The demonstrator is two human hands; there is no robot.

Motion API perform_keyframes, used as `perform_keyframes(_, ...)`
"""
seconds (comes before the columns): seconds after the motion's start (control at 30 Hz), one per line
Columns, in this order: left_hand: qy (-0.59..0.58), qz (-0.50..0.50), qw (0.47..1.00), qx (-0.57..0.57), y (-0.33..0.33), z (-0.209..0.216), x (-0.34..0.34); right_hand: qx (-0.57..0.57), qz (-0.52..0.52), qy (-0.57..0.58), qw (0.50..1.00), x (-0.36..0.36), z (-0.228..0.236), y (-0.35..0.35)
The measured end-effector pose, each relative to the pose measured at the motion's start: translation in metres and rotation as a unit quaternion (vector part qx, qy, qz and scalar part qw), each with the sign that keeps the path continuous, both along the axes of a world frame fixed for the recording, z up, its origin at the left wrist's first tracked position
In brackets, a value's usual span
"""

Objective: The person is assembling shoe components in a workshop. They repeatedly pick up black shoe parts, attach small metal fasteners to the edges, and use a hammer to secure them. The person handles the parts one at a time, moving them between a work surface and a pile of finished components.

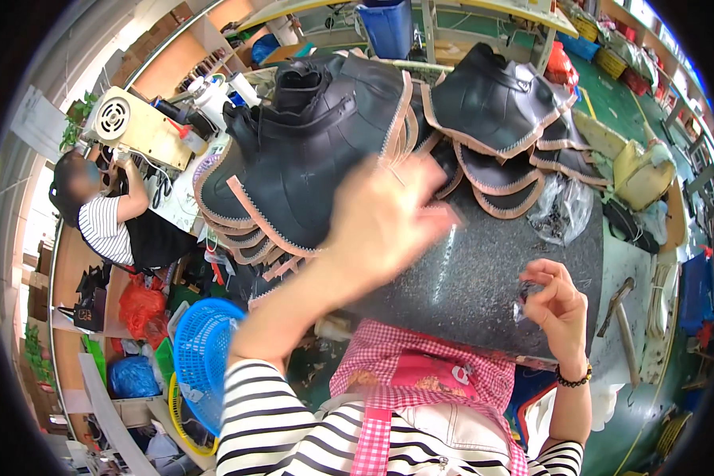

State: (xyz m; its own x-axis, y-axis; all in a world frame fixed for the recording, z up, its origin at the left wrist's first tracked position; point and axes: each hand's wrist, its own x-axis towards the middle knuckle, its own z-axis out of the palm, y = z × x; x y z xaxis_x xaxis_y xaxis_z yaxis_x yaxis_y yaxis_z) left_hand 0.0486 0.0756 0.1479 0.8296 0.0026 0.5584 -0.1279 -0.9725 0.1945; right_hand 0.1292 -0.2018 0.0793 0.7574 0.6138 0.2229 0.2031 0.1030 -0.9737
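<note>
My left hand (389, 218) is smeared by motion over the bench, in front of a large pile of black shoe uppers (325, 135) with tan, zigzag-cut edges. Whether it touches the closest upper, or holds anything, I cannot tell. Above the right side of the bench, my right hand (559, 305) is closed in a pinch on a small dark shiny piece (523, 295), too small to name. A second stack of black shoe uppers (492, 103) lies at the back right. The dark speckled bench top (476, 274) stretches between my hands.
A clear plastic bag (563, 210) with small dark bits lies on the bench's right. Beyond the right edge rests a hammer (623, 325). Blue plastic baskets (202, 349) stand by my left arm. At far left a person (107, 206) works by a cream machine (139, 127).
</note>
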Motion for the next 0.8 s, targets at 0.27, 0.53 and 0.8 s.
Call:
perform_keyframes(0.27,0.1,0.326,0.929,0.144,0.116,0.039,0.041,-0.079,-0.032,0.069,0.994,0.018,-0.035,-0.014)
perform_keyframes(0.53,-0.036,0.165,0.984,0.059,0.051,0.117,-0.015,-0.058,-0.029,0.047,0.997,0.02,-0.006,-0.042)
perform_keyframes(0.8,-0.017,0.136,0.895,-0.425,-0.022,-0.087,-0.09,-0.046,0.198,0.008,0.979,-0.052,0.025,0.041)
